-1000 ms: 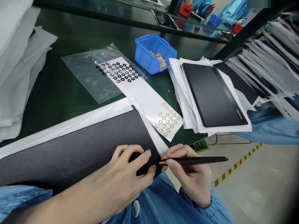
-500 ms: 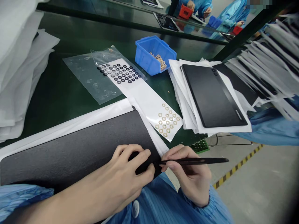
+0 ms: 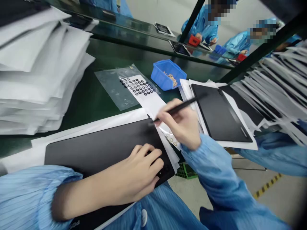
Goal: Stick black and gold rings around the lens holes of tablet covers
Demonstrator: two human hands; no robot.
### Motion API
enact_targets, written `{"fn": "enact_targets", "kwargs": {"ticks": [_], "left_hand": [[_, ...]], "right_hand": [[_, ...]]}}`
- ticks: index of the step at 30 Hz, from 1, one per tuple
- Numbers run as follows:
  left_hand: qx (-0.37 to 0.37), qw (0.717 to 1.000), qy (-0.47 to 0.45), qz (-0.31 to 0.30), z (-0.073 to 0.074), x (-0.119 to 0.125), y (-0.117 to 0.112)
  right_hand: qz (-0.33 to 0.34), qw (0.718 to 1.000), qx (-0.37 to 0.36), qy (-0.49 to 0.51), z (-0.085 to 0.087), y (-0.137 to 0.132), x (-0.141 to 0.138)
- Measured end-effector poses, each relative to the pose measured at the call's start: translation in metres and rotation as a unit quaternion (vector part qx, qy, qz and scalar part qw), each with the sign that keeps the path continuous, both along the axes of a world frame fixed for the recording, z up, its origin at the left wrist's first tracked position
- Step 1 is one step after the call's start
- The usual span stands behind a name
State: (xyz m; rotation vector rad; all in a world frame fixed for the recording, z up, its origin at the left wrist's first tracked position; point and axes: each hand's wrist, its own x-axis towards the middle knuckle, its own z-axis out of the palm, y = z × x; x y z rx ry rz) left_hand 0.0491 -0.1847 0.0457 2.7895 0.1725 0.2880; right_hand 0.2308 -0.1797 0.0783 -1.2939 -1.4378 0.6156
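Okay, on a green bench, a black tablet lies across white sheets, near a blue bin of gold rings. Left hand rests on the tablet, fingers loosely curled, gripping nothing. Right hand pinches black tweezers, tips at the tablet's top edge.

Grey floor with yellow-black tape beside a dark-green workbench.
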Motion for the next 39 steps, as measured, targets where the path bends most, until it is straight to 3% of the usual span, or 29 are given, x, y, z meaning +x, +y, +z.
{"fn": "enact_targets", "kwargs": {"ticks": [2, 5, 7, 10, 15, 18, 21, 25, 27, 31, 34, 39], "left_hand": [[0.006, 1.000, -0.002, 0.004, -0.001, 0.000, 0.000], [0.010, 1.000, -0.005, 0.005, -0.003, 0.000, -0.001], [0.011, 1.000, -0.012, 0.006, -0.003, 0.000, -0.001], [0.017, 1.000, -0.021, 0.009, -0.003, 0.000, -0.002], [0.031, 0.999, -0.029, 0.010, -0.002, 0.000, 0.003], [0.045, 0.997, -0.036, 0.049, -0.003, 0.001, 0.021], [0.072, 0.986, -0.043, 0.142, -0.004, 0.002, 0.049], [0.096, 0.949, -0.018, 0.300, -0.003, -0.002, 0.082], [0.076, 0.941, -0.006, 0.331, -0.002, -0.004, 0.091], [-0.004, 0.955, -0.014, 0.296, 0.001, -0.004, 0.095], [-0.022, 0.961, -0.043, 0.273, 0.006, -0.002, 0.091], [-0.143, 0.946, -0.055, 0.286, 0.012, -0.002, 0.087]], "right_hand": [[0.040, 0.999, -0.001, 0.000, 0.001, 0.047, -0.012], [0.071, 0.997, -0.001, -0.040, -0.012, 0.105, -0.029], [0.068, 0.994, -0.008, -0.081, -0.025, 0.131, -0.036], [0.071, 0.984, -0.025, -0.161, -0.035, 0.146, -0.039], [0.064, 0.978, -0.002, -0.196, -0.014, 0.122, -0.025], [0.066, 0.970, -0.041, -0.232, 0.003, 0.094, -0.002], [0.047, 0.954, -0.111, -0.274, 0.004, 0.073, 0.021], [0.010, 0.936, -0.179, -0.303, -0.008, 0.063, 0.036], [0.030, 0.934, -0.212, -0.288, -0.012, 0.061, 0.036], [0.119, 0.923, -0.253, -0.266, -0.013, 0.057, 0.035], [0.163, 0.917, -0.256, -0.258, -0.011, 0.054, 0.037], [0.205, 0.908, -0.302, -0.205, -0.006, 0.051, 0.043]]}}
